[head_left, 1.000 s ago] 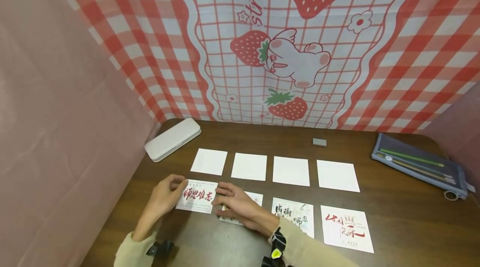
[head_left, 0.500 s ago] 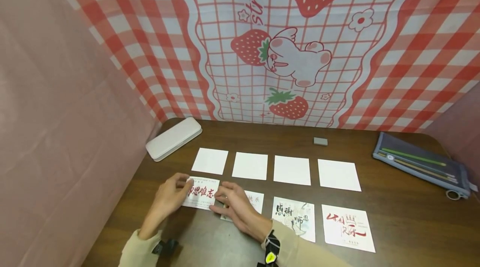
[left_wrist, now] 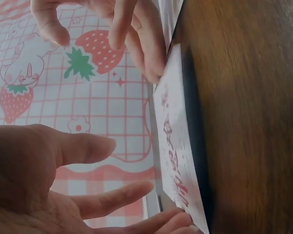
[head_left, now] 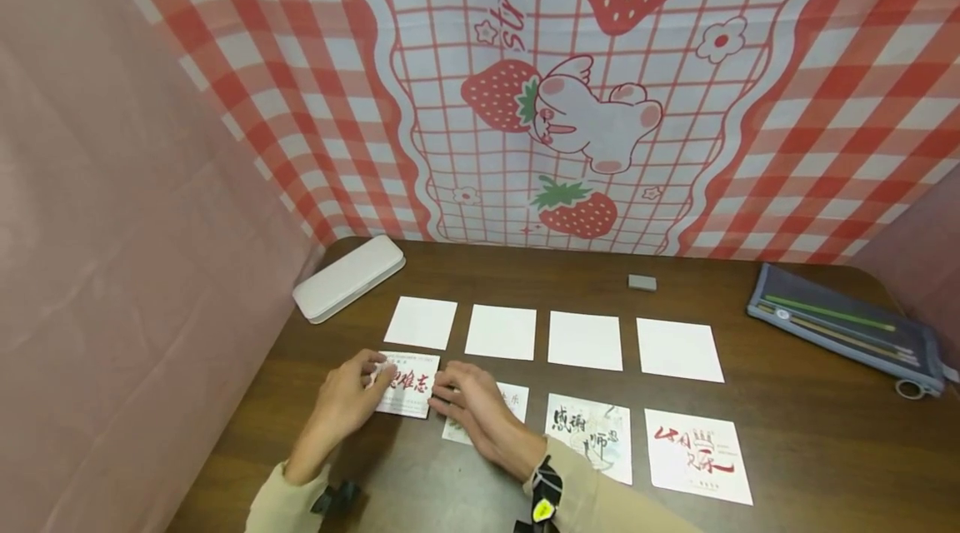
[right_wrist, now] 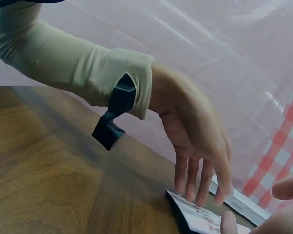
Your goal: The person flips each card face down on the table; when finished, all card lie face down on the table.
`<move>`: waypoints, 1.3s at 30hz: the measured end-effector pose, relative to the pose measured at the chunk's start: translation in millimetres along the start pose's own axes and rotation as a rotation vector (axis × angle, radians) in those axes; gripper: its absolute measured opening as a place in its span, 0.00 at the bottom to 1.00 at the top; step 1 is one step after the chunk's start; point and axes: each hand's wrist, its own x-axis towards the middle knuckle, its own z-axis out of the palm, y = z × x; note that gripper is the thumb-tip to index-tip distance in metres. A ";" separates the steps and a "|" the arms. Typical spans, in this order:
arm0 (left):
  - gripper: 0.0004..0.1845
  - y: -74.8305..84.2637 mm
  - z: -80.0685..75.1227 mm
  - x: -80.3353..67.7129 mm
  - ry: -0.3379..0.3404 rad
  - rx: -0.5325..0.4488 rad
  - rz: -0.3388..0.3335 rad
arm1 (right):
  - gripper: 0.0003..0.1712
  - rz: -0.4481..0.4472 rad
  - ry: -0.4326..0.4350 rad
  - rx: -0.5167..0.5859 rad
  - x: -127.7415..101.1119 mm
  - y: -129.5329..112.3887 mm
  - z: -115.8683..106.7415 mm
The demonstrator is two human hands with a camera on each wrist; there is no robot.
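A white card with red brush writing lies at the left end of the front row, between both hands. My left hand is at its left side, fingertips at the edge and thumb over the writing in the head view. The left wrist view shows the left hand with fingers extended, the lower ones touching the card. My right hand has its fingertips by the card's right edge and partly covers a second printed card. A dark band runs under the near edge of the red-lettered card.
Blank white cards form a row behind. Farther right are a black-lettered card and another red-lettered card. A white case, a small grey block and a blue zip pouch sit toward the back.
The red-lettered card between my hands has shifted slightly right and away from me. My left hand has moved right along with it; the right hand stays by its right edge.
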 end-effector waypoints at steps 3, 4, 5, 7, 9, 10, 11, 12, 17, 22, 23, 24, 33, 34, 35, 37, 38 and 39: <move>0.18 1.9 0.8 -2.2 -0.009 0.025 0.018 | 0.41 -0.006 -0.005 0.000 0.1 -1.2 -0.5; 0.19 2.8 1.0 -3.0 -0.014 0.030 0.023 | 0.41 -0.009 -0.006 0.000 0.6 -1.3 -0.6; 0.20 3.9 1.1 -3.7 -0.021 0.032 0.025 | 0.41 -0.012 -0.006 0.000 1.2 -1.4 -0.5; 0.22 6.0 1.5 -5.1 -0.038 0.031 0.031 | 0.39 -0.022 -0.004 -0.003 3.1 -0.8 -0.2; 0.23 7.9 2.0 -5.8 -0.049 0.031 0.038 | 0.36 -0.034 -0.005 -0.013 5.7 0.5 0.4; 0.23 8.5 2.4 -6.4 -0.053 0.028 0.041 | 0.35 -0.041 -0.008 -0.019 7.2 1.4 0.5; 0.23 8.9 2.9 -6.7 -0.054 0.026 0.044 | 0.34 -0.048 -0.010 -0.025 8.6 2.4 0.5; 0.23 9.2 3.2 -6.9 -0.056 0.024 0.047 | 0.32 -0.054 -0.014 -0.032 10.1 3.5 0.6; 0.25 12.2 3.8 -7.3 -0.071 0.016 0.057 | 0.29 -0.076 -0.032 -0.046 18.2 7.4 -0.5; 0.25 14.5 3.8 -8.1 -0.087 0.011 0.063 | 0.26 -0.063 -0.038 -0.039 22.9 9.2 -1.5; 0.25 14.7 3.8 -8.3 -0.088 0.010 0.063 | 0.26 -0.060 -0.039 -0.037 23.2 9.1 -1.4; 0.24 14.9 3.9 -8.5 -0.090 0.008 0.066 | 0.26 -0.058 -0.040 -0.040 23.9 9.8 -1.7; 0.18 17.0 -0.4 -13.2 -0.106 -0.098 0.083 | 0.23 -0.013 -0.063 -0.085 25.2 11.8 -0.3; 0.17 17.2 -1.3 -13.6 -0.105 -0.125 0.089 | 0.23 -0.004 -0.066 -0.096 25.0 12.0 0.2; 0.16 17.4 -2.3 -13.9 -0.100 -0.152 0.100 | 0.23 0.007 -0.070 -0.111 24.9 12.3 0.8; 0.14 17.5 -4.3 -14.0 -0.085 -0.208 0.129 | 0.23 0.024 -0.078 -0.137 25.2 13.5 2.5; 0.13 17.5 -5.1 -13.9 -0.073 -0.223 0.144 | 0.23 0.030 -0.082 -0.146 25.4 14.2 3.6; 0.13 17.0 -6.0 -13.7 -0.062 -0.234 0.163 | 0.24 0.036 -0.085 -0.152 25.8 14.9 5.0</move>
